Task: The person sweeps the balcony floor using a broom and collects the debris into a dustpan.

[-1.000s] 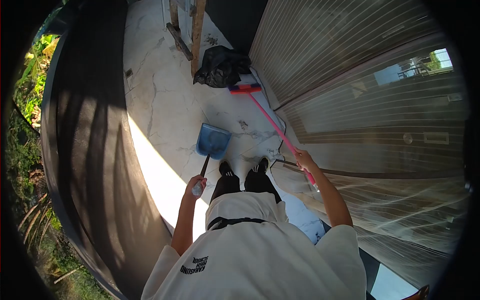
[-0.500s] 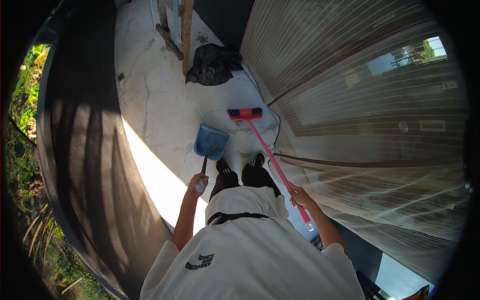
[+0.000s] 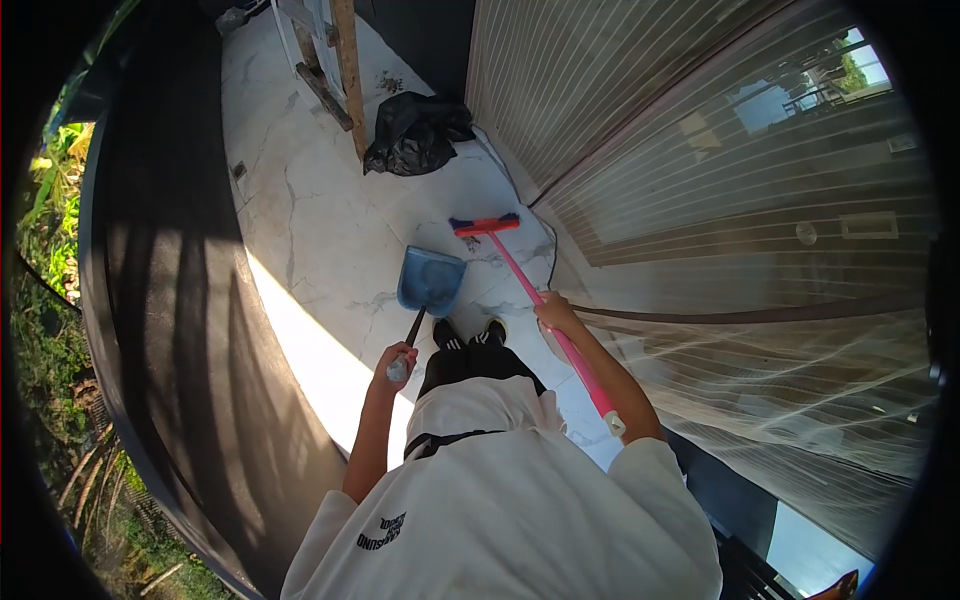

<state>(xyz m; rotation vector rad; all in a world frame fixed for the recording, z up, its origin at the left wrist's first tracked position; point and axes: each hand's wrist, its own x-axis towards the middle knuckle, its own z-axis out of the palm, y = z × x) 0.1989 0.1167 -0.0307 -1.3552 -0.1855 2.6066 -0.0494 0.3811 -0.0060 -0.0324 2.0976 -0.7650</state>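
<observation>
My left hand is wrapped round the dark handle of a blue dustpan, whose pan lies on the pale marble-look floor in front of my feet. My right hand grips the pink stick of a broom partway along its length. The broom's red head and dark bristles rest on the floor, just ahead and to the right of the dustpan, apart from it. A small pile of debris lies beside the broom head, on the side nearer me.
A black plastic bag sits on the floor ahead, beside a wooden-legged stand. More debris is scattered behind it. Glass panels with striped curtains line the right; a dark curved wall runs along the left.
My right hand has moved forward along the broom stick, and the broom head has tilted slightly. The dustpan has shifted a little to the right. My feet have come closer together.
</observation>
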